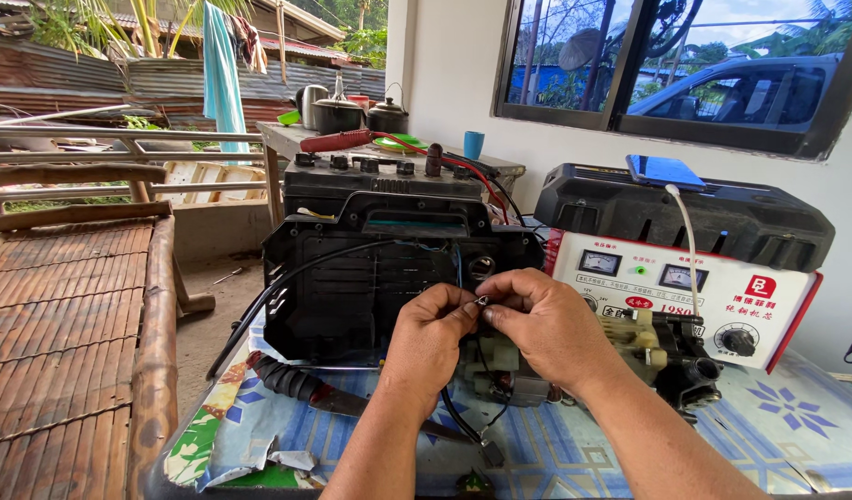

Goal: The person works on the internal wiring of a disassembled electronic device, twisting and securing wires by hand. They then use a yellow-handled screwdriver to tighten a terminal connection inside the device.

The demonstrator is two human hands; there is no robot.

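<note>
— Two hands are up close. What do you see?

— I see my left hand (432,319) and my right hand (537,319) meeting in the middle, fingertips pinched together on a tiny shiny metal piece (481,300).

— Where is that piece?

— Just in front of the open black plastic machine shell (352,287), above the blue patterned table cover (555,444).

— Anything close by?

— On the right sits a white and red box with dials (685,296). A thin black cable (287,282) curves on the left.

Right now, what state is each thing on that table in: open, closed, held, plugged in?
Black plastic housing: opened, standing upright.
Small metal connector: pinched between left hand and right hand.
Battery charger: white cable plugged in.
Blue phone: lying flat on charger.
Kettle: lid on.
</note>
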